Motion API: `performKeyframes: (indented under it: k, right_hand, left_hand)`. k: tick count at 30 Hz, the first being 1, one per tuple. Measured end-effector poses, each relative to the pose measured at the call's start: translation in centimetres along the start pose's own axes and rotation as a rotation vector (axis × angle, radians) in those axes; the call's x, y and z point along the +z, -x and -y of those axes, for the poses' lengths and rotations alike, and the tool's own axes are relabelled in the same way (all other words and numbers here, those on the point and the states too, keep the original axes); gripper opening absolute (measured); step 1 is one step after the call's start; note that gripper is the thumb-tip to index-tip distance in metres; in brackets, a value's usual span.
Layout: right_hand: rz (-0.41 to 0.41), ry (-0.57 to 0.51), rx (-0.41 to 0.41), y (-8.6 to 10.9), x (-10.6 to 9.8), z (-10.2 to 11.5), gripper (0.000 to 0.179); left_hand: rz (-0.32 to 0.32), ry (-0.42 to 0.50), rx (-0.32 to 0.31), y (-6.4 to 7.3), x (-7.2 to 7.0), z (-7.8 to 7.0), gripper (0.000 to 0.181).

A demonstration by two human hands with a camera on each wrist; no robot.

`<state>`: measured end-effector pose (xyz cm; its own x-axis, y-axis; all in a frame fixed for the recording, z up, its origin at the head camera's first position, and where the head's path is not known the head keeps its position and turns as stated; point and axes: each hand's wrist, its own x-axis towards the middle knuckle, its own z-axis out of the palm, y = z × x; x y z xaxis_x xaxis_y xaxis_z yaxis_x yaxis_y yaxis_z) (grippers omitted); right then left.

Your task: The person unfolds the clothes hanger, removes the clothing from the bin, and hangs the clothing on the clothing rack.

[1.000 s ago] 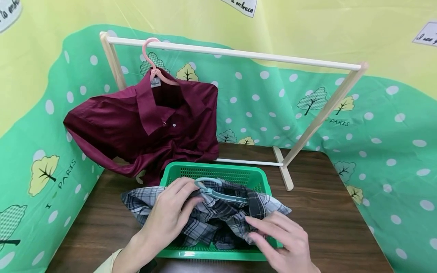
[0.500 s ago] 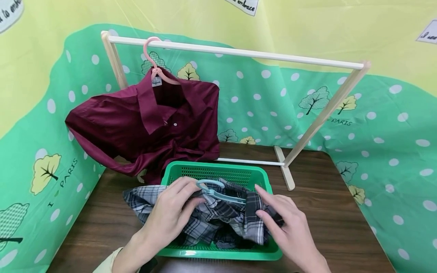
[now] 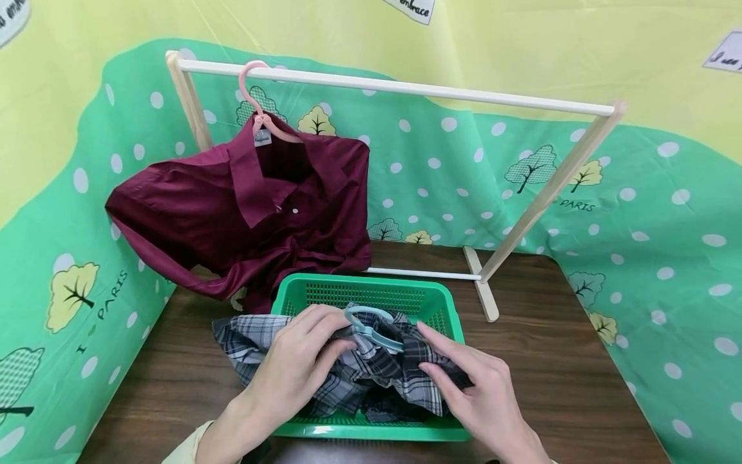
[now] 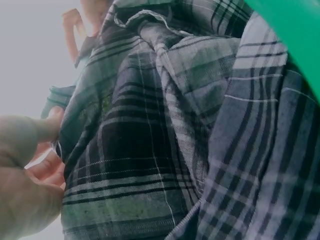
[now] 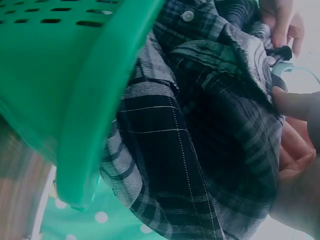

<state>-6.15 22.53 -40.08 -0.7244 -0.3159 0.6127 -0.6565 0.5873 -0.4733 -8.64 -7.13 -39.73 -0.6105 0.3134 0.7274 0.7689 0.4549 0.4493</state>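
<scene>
"How much room is there around that green basket (image 3: 371, 430)?"

"On its right, brown tabletop (image 3: 568, 367) runs well past the rim to the spotted green curtain (image 3: 643, 212); the rack's wooden foot (image 3: 488, 303) stands behind, near the back right corner. It's tighter at the back left, where the maroon shirt (image 3: 237, 200) droops just behind the rim; I can't tell if they touch. The white rail (image 3: 400, 87) runs on well to the right of its pink hanger (image 3: 281, 133)."

"And the plaid shirt (image 3: 348, 380)?"

"Partly in the basket, bunched up, one side spilling over the left rim. It's grey, black and white, creased, with fine pale stitching and a white button. A light-blue hanger (image 3: 379, 338) sits in the neck, hook up."

"The hands?"

"Both grasping the cloth: the left hand (image 3: 298, 361) pinches it just beside the hook, the right hand (image 3: 478, 380) across the neck opening."
</scene>
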Motion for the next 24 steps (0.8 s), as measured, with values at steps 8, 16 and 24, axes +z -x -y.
performKeyframes:
  k: [8, 16, 24]
  right_hand:
    - [-0.054, -0.024, 0.01, 0.3, 0.3, -0.6, 0.059]
    - [-0.06, 0.027, 0.062, 0.1, -0.1, -1.0, 0.073]
    - [-0.07, 0.04, 0.071, -0.1, -0.2, -1.6, 0.074]
  left_hand:
    - [-0.062, 0.027, -0.007, 0.3, -0.8, 0.3, 0.047]
    - [-0.147, 0.116, 0.104, 1.4, -1.2, 1.2, 0.03]
    - [-0.103, 0.115, 0.385, 1.7, -1.2, 2.2, 0.019]
